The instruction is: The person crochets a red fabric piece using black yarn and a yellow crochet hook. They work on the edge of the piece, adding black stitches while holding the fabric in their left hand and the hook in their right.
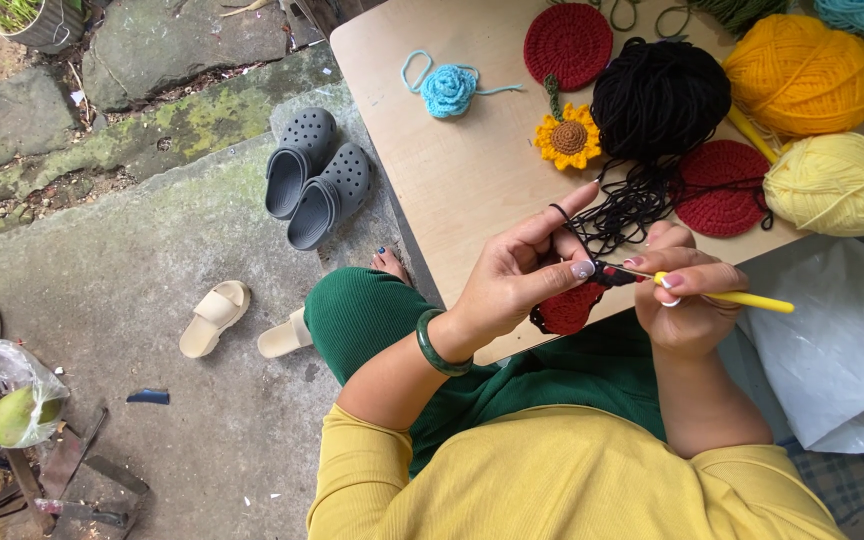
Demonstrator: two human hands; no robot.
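Hands meet just over the near edge of the wooden table [472, 180]. Your left hand [522, 275] is closed on the red crochet piece [567, 308], pinching it, with black yarn [602, 225] looped over the raised index finger. Your right hand [687, 290] is closed around the yellow crochet hook [742, 298], tip at the piece. The strand runs to the black yarn ball [660, 95].
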